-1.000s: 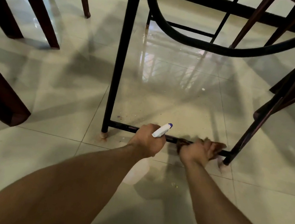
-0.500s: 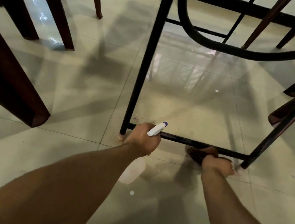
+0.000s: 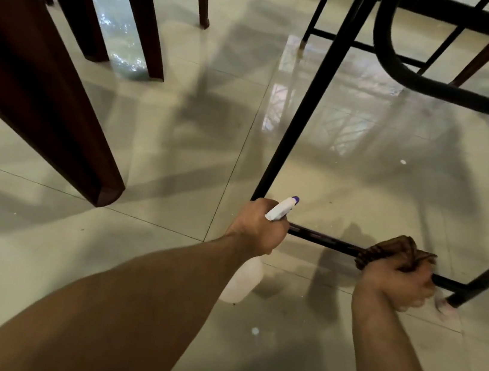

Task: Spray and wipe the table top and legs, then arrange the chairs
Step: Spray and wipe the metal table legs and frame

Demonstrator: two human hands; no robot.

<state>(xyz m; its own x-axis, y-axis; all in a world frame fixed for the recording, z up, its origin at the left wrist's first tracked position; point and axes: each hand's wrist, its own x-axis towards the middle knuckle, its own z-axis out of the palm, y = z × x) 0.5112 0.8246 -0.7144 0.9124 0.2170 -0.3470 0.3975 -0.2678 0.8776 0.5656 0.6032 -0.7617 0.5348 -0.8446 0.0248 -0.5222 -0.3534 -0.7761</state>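
The right hand (image 3: 396,280) has its grip closed around a dark brown cloth (image 3: 390,253), bunched and wrapped over the low black crossbar (image 3: 323,239) of the table frame, near the bar's right end where it meets the slanted right leg (image 3: 488,276). The left hand (image 3: 258,226) has its grip closed on a white spray bottle (image 3: 242,279), its purple-tipped nozzle (image 3: 289,205) pointing up and away, the pale body hanging below the fist; this hand sits at the bar's left end, just beside the foot of the upright left leg (image 3: 307,106). The crossbar's long axis runs left to right between the two hands, dropping slightly toward the right, so the stretch probably yet to be wiped lies to the left of the cloth, toward the bottle hand, and the right hand is the one placed to slide along it. The hand and cloth are blurred, which suggests a rubbing stroke. Below is a glossy pale tiled floor (image 3: 131,264) with a few specks and window reflections. Dark wooden chair legs (image 3: 58,115) stand to the left and more at the far right, and a curved black tube (image 3: 408,82) of the frame arcs above.
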